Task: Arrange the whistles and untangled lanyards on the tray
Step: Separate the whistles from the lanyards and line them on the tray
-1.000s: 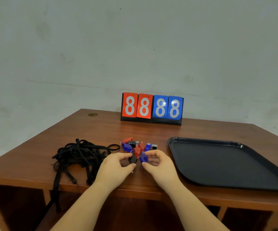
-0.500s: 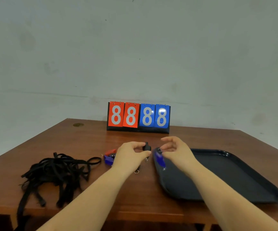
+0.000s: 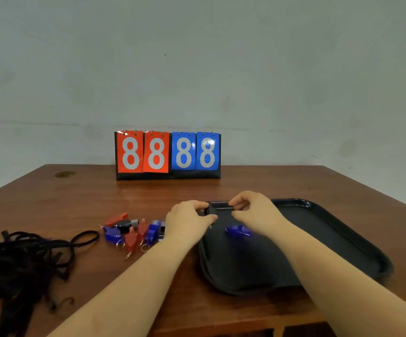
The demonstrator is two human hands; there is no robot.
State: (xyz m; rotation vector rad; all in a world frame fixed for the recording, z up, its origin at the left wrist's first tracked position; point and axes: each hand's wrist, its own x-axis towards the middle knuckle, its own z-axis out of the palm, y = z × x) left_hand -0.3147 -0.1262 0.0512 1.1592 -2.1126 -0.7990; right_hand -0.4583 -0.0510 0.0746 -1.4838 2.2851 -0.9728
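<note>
Holding a small black plastic whistle (image 3: pixel 212 210) between them, both hands sit over the far left corner of the flat black plastic tray (image 3: pixel 330 242). The left hand (image 3: pixel 188 221) has its grip pinched on the whistle with thumb and fingers. The right hand (image 3: pixel 255 212) has curled fingers at the other side, but I cannot tell if its grip is on the whistle. A shiny blue plastic whistle (image 3: pixel 238 231) lies on the tray, just under the right hand. More red, blue and black whistles (image 3: pixel 133 231) lie in a little pile on the brown wooden table (image 3: pixel 51 198), left of the tray. A tangled heap of black lanyards (image 3: pixel 24 259) lies farther left. A red and blue flip scoreboard (image 3: pixel 167 154) stands at the back.
</note>
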